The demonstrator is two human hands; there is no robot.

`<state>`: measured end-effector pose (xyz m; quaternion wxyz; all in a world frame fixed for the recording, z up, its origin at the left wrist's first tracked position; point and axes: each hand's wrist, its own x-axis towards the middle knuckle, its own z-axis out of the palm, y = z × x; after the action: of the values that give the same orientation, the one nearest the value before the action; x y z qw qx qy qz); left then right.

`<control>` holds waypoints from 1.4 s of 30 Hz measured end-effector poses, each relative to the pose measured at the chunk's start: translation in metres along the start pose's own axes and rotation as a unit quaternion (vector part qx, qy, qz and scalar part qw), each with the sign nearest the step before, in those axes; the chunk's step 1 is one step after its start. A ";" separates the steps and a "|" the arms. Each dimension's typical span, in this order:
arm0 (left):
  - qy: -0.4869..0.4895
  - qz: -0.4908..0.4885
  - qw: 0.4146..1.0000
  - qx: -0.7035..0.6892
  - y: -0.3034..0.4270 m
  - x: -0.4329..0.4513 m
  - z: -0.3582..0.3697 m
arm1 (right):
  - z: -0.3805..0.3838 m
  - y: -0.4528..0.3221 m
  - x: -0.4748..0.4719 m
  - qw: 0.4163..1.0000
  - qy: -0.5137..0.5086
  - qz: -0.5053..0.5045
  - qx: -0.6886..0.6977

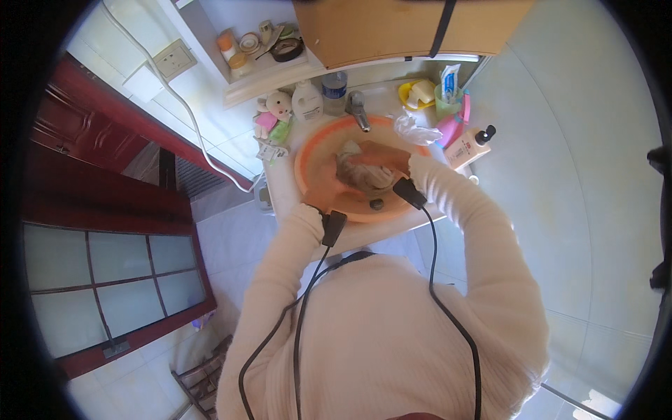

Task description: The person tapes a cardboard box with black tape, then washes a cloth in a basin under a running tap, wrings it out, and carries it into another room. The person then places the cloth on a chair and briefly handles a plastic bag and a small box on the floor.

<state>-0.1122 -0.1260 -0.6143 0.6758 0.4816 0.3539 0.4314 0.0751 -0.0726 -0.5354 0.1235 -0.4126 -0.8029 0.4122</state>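
Note:
A wet, greyish-white cloth (367,177) lies bunched in an orange washbasin (310,152) in front of me. My right hand (386,156) reaches in from the right and grips the cloth, its fingers stretched across the top of it. Low on the basin's left side is my left hand (324,190), blurred against the orange bowl; its fingers are hard to make out. A small dark round object (376,205) sits near the basin's front. The metal faucet (359,111) points down over the back rim, and no stream shows from it.
A plush toy (274,107), a white bottle (306,101) and a clear plastic bottle (334,92) stand behind left. At right are crumpled white plastic (416,130), a yellow soap dish (404,97), a pink spray bottle (450,128) and a pump bottle (467,147). Black cables (433,252) hang from both wrists.

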 end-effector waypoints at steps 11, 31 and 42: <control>-0.012 0.250 0.880 0.404 0.039 0.012 -0.004 | -0.010 -0.011 -0.001 0.981 0.112 0.123 0.099; 0.066 -0.115 0.986 -0.105 0.065 -0.018 0.015 | 0.008 0.055 0.002 0.997 -0.018 0.008 0.068; 0.037 0.142 0.973 0.179 0.105 -0.020 0.056 | -0.024 -0.031 -0.049 0.808 0.100 -0.091 0.574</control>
<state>-0.0954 -0.1465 -0.4964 0.4969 0.6235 0.3782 0.4704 0.1014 -0.1063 -0.4899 0.4541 -0.2307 -0.4368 0.7415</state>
